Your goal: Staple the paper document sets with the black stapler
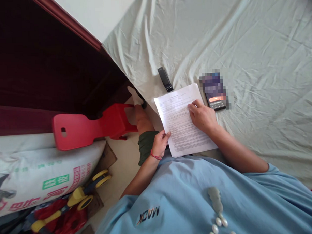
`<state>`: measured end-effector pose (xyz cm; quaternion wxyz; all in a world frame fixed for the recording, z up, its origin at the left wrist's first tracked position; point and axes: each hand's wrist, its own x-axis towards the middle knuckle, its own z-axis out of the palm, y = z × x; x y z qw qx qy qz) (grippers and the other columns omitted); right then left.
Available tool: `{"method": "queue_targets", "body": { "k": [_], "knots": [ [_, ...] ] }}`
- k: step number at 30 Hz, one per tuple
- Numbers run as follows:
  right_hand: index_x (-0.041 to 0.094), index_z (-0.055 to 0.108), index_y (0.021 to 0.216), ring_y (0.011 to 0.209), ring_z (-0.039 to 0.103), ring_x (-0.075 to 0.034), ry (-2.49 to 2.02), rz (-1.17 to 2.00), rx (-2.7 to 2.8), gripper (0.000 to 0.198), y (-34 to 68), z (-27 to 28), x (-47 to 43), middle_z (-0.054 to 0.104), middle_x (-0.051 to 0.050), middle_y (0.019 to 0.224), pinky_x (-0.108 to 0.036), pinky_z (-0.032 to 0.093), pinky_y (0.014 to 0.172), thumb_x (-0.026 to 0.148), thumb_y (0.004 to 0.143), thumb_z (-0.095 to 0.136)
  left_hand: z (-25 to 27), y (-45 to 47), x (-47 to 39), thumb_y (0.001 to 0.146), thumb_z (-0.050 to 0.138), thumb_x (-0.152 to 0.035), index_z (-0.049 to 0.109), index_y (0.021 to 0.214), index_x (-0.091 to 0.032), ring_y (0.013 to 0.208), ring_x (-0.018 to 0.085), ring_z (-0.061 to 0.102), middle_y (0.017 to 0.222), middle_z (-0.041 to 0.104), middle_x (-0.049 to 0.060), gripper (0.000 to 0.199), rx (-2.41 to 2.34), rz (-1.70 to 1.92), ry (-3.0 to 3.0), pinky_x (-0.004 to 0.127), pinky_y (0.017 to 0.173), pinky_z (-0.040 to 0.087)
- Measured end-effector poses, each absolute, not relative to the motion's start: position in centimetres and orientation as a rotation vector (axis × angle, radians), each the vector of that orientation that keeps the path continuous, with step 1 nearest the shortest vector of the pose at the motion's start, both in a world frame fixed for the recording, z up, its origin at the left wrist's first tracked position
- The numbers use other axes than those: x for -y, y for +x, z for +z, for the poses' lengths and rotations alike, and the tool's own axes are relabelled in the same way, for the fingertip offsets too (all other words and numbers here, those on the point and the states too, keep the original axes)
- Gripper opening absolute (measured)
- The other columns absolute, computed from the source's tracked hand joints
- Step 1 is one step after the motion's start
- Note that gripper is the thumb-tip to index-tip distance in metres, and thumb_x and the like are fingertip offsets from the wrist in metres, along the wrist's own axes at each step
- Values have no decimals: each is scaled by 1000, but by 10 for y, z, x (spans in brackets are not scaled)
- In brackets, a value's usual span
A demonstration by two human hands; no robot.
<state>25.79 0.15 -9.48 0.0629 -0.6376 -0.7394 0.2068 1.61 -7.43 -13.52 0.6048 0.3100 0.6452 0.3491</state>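
Note:
A stack of printed paper sheets lies on the pale cloth-covered surface, reaching over its edge close to my body. My left hand grips the left edge of the sheets, its thumb on top. Over the upper right part of the page rests my right hand, with curled fingers against the print; whatever may be between them is hidden. A black stapler lies just beyond the top left corner of the sheets. Right of them is a phone with a lit, partly blurred screen.
The wrinkled pale sheet covers the broad surface ahead and to the right. A red plastic chair stands at left. Behind it are a large printed sack, a yellow and red wheeled toy and dark red wooden furniture.

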Motion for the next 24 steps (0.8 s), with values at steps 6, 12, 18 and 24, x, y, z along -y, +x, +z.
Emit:
{"method": "queue_targets", "body": {
  "k": [6, 12, 18, 24],
  "knots": [
    [27, 73, 131, 101, 69, -25, -1931, 633, 2225, 40, 257, -95, -2, 70, -9, 146, -36, 26, 65, 28, 112, 37, -136, 17, 73, 61, 96, -71, 77, 89, -14, 55, 10, 43, 66, 63, -1, 67, -1499, 808, 728, 29, 62, 48],
    [26, 72, 131, 101, 69, -26, -1938, 633, 2236, 40, 257, -94, -2, 69, -9, 145, -36, 26, 65, 28, 112, 38, -136, 17, 71, 62, 95, -68, 76, 87, -15, 54, 10, 40, 64, 58, -2, 61, -1507, 767, 727, 28, 57, 43],
    [26, 71, 133, 101, 69, -26, -1929, 629, 2252, 40, 258, -96, -2, 68, -10, 146, -36, 27, 65, 29, 112, 37, -136, 16, 72, 65, 94, -65, 78, 89, -15, 57, 12, 45, 67, 62, 0, 58, -1486, 789, 742, 29, 60, 44],
    [26, 72, 132, 100, 69, -26, -1933, 622, 2257, 40, 258, -95, -2, 69, -10, 145, -36, 27, 65, 29, 112, 37, -138, 16, 71, 64, 94, -66, 77, 86, -15, 59, 14, 50, 64, 59, -1, 58, -1505, 774, 769, 29, 60, 44]
  ]
}}
